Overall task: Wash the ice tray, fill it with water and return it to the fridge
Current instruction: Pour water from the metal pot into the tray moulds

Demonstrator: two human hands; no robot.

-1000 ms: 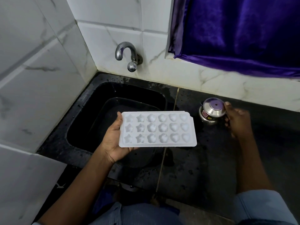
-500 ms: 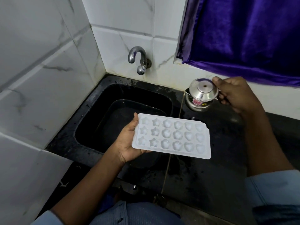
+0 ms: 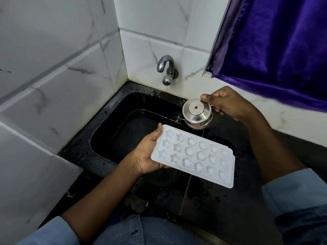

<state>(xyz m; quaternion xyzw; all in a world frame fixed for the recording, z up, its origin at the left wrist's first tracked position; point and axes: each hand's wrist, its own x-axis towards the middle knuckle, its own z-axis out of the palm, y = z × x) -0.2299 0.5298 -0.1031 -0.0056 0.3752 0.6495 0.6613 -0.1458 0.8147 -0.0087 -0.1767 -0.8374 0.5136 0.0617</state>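
White plastic, the ice tray (image 3: 193, 155) is lying nearly level in the left hand (image 3: 147, 154), which is gripping its short end, thumb on the rim, above the black sink (image 3: 108, 112) and wet bench (image 3: 221, 206). The right hand (image 3: 228, 105) is holding a small steel jug (image 3: 197, 113) by its handle, just beyond the tray, below the tap (image 3: 166, 69).

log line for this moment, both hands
left hand: holds white plastic ice tray by short edge, partly over black sink | right hand: grips small lidded steel pot beyond tray | metal tap: no stream
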